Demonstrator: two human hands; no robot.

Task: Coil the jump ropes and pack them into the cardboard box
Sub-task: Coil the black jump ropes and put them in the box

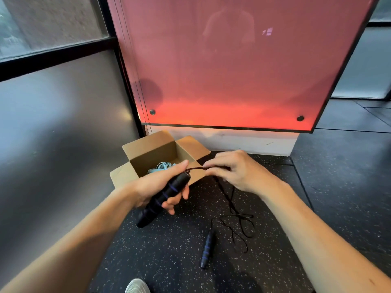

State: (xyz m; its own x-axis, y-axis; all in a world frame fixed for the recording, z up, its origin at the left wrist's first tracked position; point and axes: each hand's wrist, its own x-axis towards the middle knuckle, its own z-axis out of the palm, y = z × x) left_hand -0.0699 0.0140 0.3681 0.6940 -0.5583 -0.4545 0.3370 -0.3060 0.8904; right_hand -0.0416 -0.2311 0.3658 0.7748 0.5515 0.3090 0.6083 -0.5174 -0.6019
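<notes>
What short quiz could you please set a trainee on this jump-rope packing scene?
1. True or false: the cardboard box already holds a light blue rope.
2. What does the left hand grip? A) a black handle B) a box flap C) nothing
3. Fill in: the right hand pinches the black cord, and the second handle lies on the ____.
Key: 1 true; 2 A; 3 floor.
</notes>
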